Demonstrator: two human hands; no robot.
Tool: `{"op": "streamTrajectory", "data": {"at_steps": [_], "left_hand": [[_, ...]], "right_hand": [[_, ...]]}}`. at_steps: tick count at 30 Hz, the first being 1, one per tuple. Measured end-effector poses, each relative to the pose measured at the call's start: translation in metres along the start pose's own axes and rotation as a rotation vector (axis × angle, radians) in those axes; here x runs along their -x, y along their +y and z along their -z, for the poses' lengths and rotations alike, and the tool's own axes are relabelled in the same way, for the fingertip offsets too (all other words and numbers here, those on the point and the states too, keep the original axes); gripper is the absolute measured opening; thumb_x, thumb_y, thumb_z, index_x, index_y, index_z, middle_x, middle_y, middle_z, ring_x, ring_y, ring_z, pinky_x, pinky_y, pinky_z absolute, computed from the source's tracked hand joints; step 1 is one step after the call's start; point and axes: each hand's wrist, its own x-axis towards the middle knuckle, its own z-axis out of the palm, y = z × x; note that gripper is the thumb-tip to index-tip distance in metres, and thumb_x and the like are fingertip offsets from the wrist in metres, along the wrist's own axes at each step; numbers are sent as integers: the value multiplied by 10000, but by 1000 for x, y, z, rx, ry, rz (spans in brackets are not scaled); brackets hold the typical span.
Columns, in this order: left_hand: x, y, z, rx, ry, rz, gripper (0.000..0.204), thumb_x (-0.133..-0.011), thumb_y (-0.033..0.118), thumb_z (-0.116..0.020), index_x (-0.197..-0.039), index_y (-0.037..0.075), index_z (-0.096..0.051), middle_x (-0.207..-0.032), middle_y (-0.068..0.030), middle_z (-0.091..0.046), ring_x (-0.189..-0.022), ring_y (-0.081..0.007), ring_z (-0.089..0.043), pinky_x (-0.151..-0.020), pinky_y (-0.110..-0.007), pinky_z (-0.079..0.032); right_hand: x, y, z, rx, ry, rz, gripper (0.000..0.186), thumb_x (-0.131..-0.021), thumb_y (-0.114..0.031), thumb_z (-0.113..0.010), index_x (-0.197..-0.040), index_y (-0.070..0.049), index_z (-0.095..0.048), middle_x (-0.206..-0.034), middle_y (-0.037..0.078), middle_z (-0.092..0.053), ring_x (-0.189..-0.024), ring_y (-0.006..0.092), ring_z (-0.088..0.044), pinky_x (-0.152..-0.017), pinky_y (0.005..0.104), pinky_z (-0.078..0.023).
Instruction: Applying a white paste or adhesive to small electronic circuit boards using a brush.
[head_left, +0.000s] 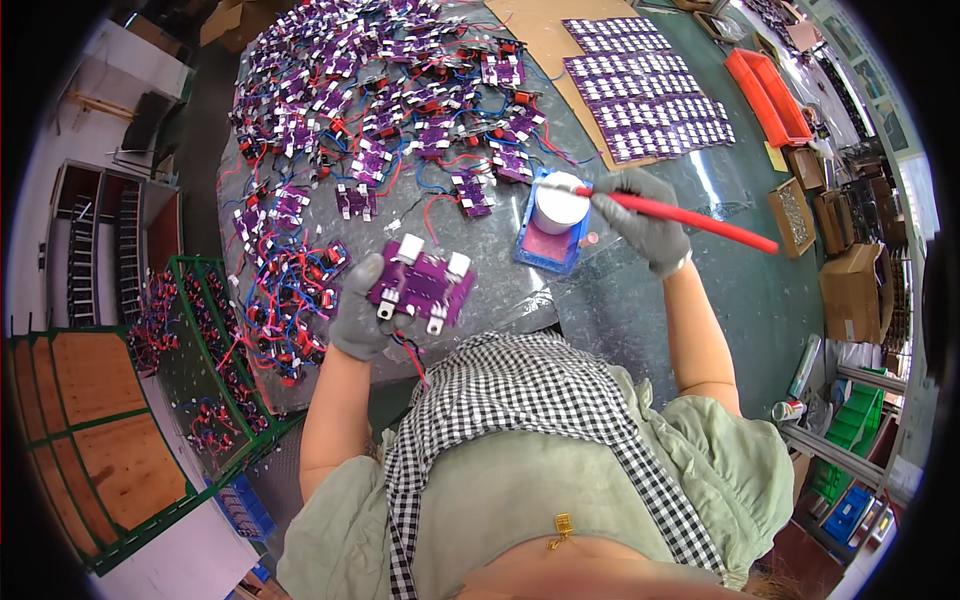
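My left hand (359,308), in a grey glove, is closed on the left edge of a purple circuit board (428,287) with white connectors at its corners. Red and dark wires trail below the board toward the apron. My right hand (641,220), also gloved in grey, grips a long red-handled brush (705,219). The brush's thin end lies over a round white tub (561,203), though its bristles are hard to make out. This tub sits in a small blue tray (524,250) with a pinkish bottom.
Wired purple boards (370,160) are heaped across the far left of the table (505,290). Bare boards (650,95) lie in rows on brown cardboard (545,30) at the far right. A red bin (768,98) stands beyond. Green racks (195,290) stand at left.
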Motion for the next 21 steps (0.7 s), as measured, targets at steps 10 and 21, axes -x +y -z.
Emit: {"op": "streamTrajectory", "data": {"at_steps": [10,21], "left_hand": [[-22,-17,39,178,-141,-123,555,-927,434,-592,-1287,18,-517,-1132,-82,-659,-923,-150,-673,-685,-283,-584],[-18,-9,-15,89,-172,-462,713,-762,284,-788,-1311,-8,-439,-1206,-123,-599,-1031,-228,-646,-804,-338,-581]], "right_hand": [[-22,128,-15,633,-146,436,195,-777,-188,-721,-971,-174,-731,-901,47,-682,-871,288,-593,-771,393,-484],[39,-27,-58,-201,195,254,76,-792,-27,-682,-847,-23,-630,-772,90,-653,-654,132,-591,-597,276,-465]]}}
